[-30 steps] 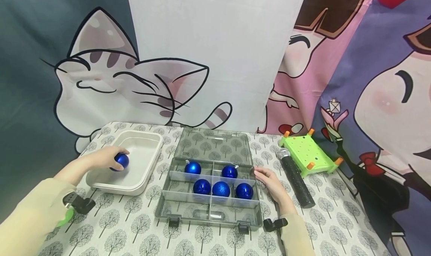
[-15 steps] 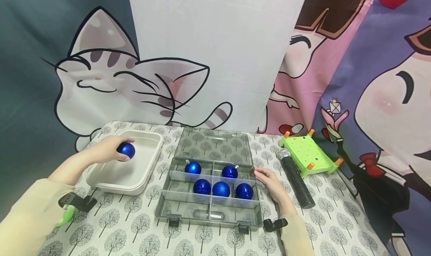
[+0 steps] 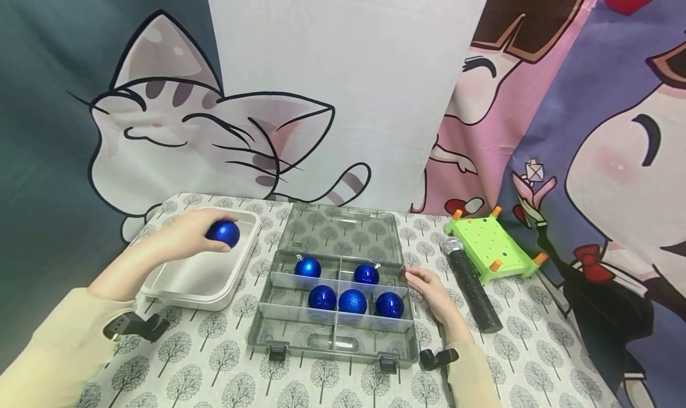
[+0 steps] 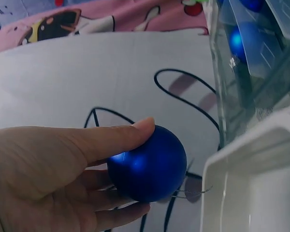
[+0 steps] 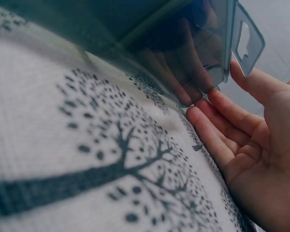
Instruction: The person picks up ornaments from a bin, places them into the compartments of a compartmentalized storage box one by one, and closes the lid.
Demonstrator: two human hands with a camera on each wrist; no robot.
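My left hand holds a shiny blue Christmas bauble above the white plastic tub. In the left wrist view the thumb lies on top of the bauble and the fingers sit beneath, with a thin silvery string trailing from it. A see-through grey divider box lies in the middle, its lid folded back. Several blue baubles sit in its back and middle rows. My right hand touches the box's right side near the back corner; in the right wrist view its fingertips rest against the wall.
To the right of the box lies a black microphone with a silver head. Beyond it an upturned green toy stool shows orange legs. A tree-patterned cloth covers the table, and a cartoon curtain hangs behind.
My left hand has lifted the bauble up from inside the tub and carried it rightward, towards the tub's right rim. My right hand has stayed at the box.
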